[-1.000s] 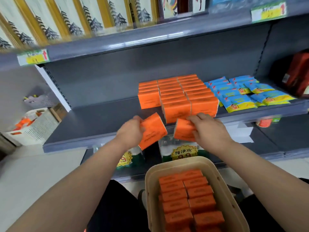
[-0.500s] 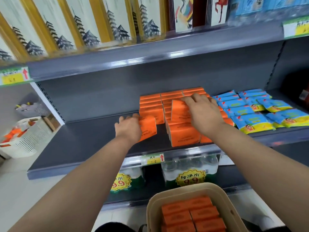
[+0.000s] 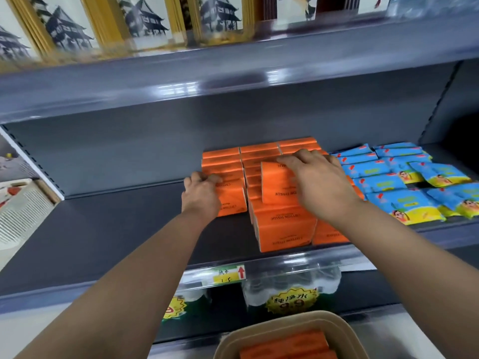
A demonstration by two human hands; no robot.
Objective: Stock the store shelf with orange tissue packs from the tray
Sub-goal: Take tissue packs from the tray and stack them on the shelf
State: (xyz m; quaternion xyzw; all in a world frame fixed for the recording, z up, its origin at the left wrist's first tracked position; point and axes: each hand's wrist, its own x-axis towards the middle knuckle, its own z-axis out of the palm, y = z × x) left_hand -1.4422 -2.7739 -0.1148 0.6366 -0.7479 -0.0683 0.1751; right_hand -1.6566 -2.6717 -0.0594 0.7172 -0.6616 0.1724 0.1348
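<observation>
- Orange tissue packs [image 3: 259, 151] stand in three rows on the grey shelf [image 3: 116, 229], from its back edge forward, right of its middle.
- Left hand [image 3: 201, 195] curls its fingers round the left end of the front pack [image 3: 233, 200] in the left row.
- Right hand [image 3: 318, 185] grips an upright pack [image 3: 276, 185] from above, fingers hooked over its top; it stands on the middle row's front packs.
- Spare packs [image 3: 285, 344] lie in the beige tray [image 3: 285, 320] below the shelf's front edge.
- Blue packets [image 3: 404, 182] lie just beside the rows, at the shelf's right end.
</observation>
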